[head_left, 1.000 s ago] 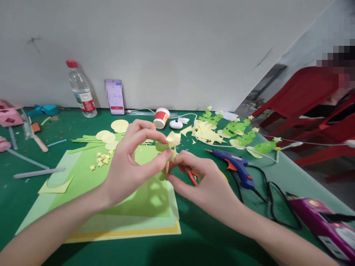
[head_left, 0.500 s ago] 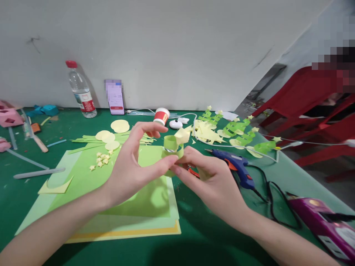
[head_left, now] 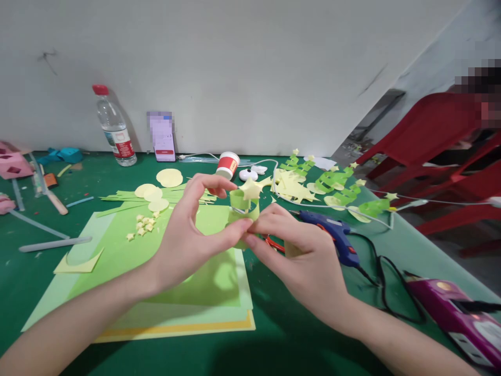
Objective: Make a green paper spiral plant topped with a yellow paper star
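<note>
Both hands meet above the green table [head_left: 274,334] around a small paper tree [head_left: 243,208] made of green paper loops with a pale yellow star [head_left: 250,189] on top. My left hand [head_left: 188,235] pinches its lower loop between thumb and fingers. From the right, my right hand [head_left: 301,256] grips the same lower part with its fingertips. Under the hands lies a stack of light green and yellow paper sheets [head_left: 117,261].
A blue glue gun [head_left: 332,232] with a black cord and red scissors [head_left: 274,244] lie right of the hands. Finished paper trees [head_left: 336,185], yellow scraps, small stars [head_left: 144,224], a cup [head_left: 227,166], a bottle [head_left: 113,128] and a phone [head_left: 162,137] sit behind. Red chairs [head_left: 430,141] stand at right.
The paper tree has been turned upright and raised a little, so its green loops and star now show above my fingers. Both hands keep their grip on it.
</note>
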